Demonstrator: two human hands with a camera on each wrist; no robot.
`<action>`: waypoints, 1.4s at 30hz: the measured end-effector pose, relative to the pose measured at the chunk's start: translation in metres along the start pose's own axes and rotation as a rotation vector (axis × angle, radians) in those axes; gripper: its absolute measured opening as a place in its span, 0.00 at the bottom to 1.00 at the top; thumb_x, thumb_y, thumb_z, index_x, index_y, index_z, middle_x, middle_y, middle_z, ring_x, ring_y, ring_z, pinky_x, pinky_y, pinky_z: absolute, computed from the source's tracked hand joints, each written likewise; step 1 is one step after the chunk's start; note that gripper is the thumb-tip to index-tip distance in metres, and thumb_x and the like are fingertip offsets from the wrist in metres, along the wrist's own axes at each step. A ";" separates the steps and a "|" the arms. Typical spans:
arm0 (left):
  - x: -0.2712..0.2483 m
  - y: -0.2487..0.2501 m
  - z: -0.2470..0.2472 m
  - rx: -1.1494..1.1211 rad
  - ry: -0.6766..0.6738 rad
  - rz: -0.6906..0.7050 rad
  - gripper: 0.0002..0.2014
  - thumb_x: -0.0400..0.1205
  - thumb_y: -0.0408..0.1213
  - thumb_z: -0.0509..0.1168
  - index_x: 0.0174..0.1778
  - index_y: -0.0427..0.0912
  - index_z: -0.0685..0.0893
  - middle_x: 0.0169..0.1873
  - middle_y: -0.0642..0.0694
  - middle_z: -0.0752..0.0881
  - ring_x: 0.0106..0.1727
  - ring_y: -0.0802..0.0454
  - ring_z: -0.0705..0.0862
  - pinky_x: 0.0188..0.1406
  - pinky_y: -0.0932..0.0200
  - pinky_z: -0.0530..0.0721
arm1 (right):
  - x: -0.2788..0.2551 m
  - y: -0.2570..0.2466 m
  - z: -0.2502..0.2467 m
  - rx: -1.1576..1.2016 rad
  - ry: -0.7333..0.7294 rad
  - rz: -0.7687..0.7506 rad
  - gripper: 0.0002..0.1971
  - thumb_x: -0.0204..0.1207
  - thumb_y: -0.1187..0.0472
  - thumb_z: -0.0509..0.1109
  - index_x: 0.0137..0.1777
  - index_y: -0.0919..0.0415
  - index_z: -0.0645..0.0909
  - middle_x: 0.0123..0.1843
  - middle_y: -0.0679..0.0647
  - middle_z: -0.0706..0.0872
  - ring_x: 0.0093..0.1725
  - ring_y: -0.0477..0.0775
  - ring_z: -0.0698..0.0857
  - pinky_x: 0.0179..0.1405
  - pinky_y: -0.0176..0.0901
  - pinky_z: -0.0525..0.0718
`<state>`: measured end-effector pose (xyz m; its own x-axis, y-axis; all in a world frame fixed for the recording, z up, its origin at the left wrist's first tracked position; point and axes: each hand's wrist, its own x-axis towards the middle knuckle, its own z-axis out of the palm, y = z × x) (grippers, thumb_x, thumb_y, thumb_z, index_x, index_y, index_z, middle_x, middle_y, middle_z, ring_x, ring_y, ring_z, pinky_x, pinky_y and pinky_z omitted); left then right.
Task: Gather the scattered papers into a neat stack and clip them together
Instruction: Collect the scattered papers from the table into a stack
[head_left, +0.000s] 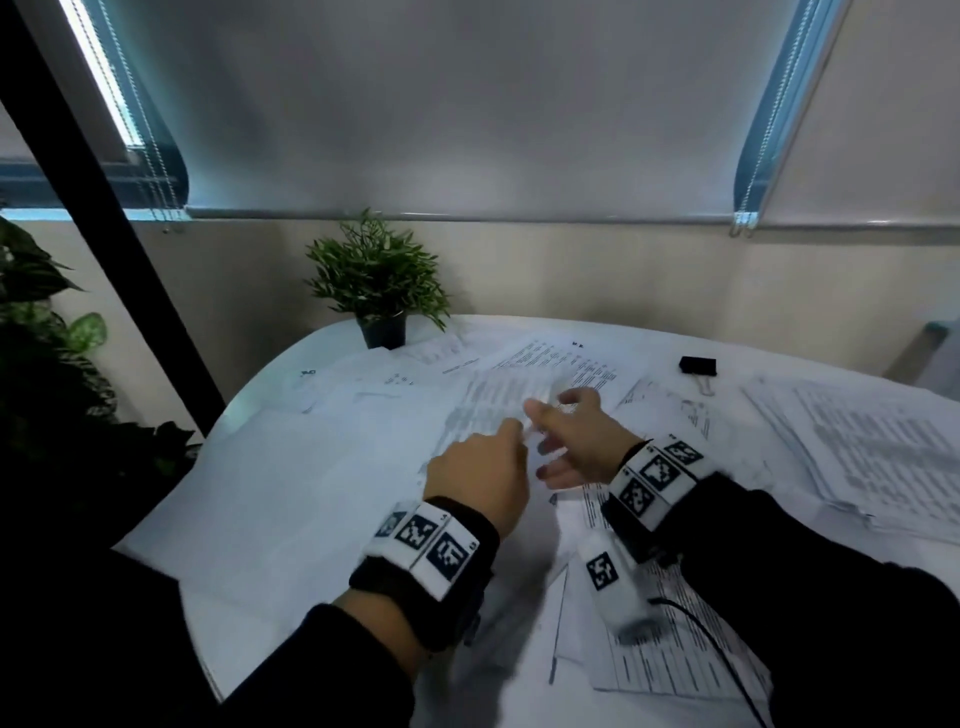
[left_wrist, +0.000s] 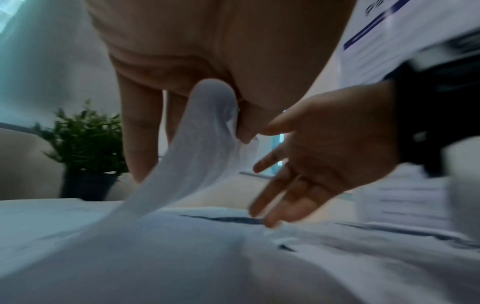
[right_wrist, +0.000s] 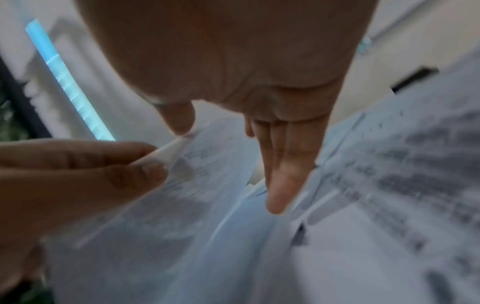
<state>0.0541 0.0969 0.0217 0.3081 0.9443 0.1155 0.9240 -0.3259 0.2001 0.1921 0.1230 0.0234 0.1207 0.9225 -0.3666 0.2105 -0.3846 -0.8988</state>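
Printed white papers lie scattered and overlapping across the white table. My left hand pinches the edge of one sheet between thumb and fingers, and that sheet curves up off the pile. My right hand hovers just right of it with straight, spread fingers pointing down at the papers; its thumb touches the lifted sheet's edge. A black binder clip lies on the papers at the back right, away from both hands.
A thicker pile of printed sheets sits at the right side of the table. A small potted plant stands at the table's back edge. More leafy plants and a dark post are on the left.
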 end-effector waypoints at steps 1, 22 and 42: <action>-0.005 0.004 0.002 -0.015 -0.004 0.032 0.12 0.87 0.43 0.49 0.62 0.47 0.72 0.51 0.41 0.85 0.51 0.37 0.84 0.41 0.52 0.73 | 0.001 -0.001 0.001 0.116 0.021 -0.004 0.27 0.76 0.56 0.71 0.66 0.49 0.57 0.50 0.64 0.79 0.30 0.57 0.86 0.31 0.53 0.89; -0.021 -0.116 0.011 -1.139 0.217 -0.476 0.08 0.80 0.24 0.66 0.48 0.41 0.82 0.43 0.43 0.89 0.42 0.46 0.88 0.42 0.53 0.85 | 0.018 -0.034 -0.046 -0.440 0.098 -0.311 0.12 0.79 0.59 0.67 0.61 0.55 0.76 0.50 0.55 0.86 0.41 0.55 0.86 0.41 0.45 0.84; -0.030 -0.156 0.034 -1.301 0.045 -0.628 0.21 0.79 0.19 0.59 0.61 0.48 0.75 0.53 0.44 0.87 0.54 0.44 0.86 0.60 0.45 0.83 | 0.043 -0.058 -0.019 -1.653 0.124 -0.184 0.15 0.77 0.65 0.59 0.58 0.50 0.81 0.55 0.51 0.86 0.51 0.53 0.86 0.46 0.42 0.83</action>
<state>-0.0910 0.1211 -0.0463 -0.0935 0.9501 -0.2977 0.0363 0.3020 0.9526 0.2031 0.1842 0.0644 0.0335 0.9793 -0.1995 0.9502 0.0307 0.3100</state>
